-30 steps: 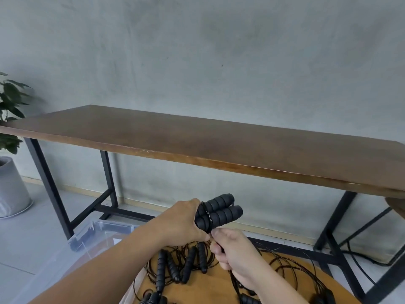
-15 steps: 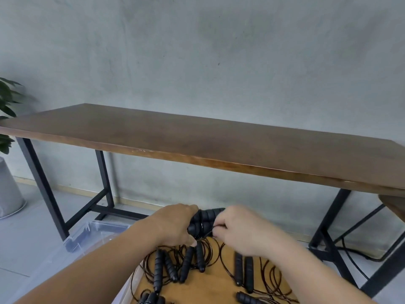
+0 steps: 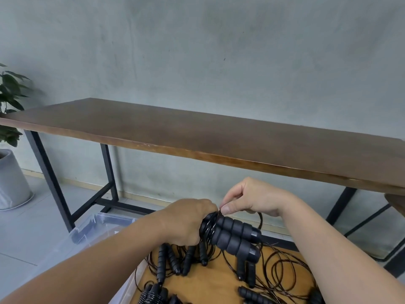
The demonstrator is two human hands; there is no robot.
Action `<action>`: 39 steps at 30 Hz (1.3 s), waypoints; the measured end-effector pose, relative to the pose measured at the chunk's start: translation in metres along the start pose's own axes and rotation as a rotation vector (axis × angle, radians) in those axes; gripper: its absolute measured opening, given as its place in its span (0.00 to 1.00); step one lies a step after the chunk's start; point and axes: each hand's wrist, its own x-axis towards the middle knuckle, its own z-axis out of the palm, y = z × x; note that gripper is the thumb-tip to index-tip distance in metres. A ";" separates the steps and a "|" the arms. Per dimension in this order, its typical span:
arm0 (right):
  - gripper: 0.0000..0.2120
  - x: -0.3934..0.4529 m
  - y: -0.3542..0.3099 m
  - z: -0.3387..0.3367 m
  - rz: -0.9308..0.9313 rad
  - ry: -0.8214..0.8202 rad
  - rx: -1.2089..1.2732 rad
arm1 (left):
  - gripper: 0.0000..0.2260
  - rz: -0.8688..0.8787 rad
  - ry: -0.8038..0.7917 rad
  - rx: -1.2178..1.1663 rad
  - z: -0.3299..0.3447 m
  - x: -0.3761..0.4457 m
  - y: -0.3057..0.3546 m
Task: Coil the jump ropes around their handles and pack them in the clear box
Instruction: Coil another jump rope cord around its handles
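My left hand (image 3: 186, 224) grips the paired handles (image 3: 234, 235); right fingers (image 3: 228, 209) pinch the rope (image 3: 260, 218). If that pinch slackens, I expect the coil to spring loose.

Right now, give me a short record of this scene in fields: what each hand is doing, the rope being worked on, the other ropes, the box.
left hand: grips one end of a pair of black foam handles held side by side
right hand: pinches the thin rope just above the handles
coil: several turns already around the handles, next to the left grip
loose ropes: uncoiled, tangled on the small wooden surface below
clear box: lower left, beside that surface; contents not visible
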 end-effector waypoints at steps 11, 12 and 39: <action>0.12 0.000 0.031 0.029 0.062 0.124 1.000 | 0.09 -0.016 0.265 -0.266 -0.012 -0.001 0.009; 0.10 0.000 0.037 0.038 0.044 0.119 1.125 | 0.09 -0.039 0.293 -0.293 -0.011 0.000 0.008; 0.15 -0.017 -0.016 0.047 0.001 0.226 -0.484 | 0.14 -0.323 0.294 0.386 0.021 0.024 -0.008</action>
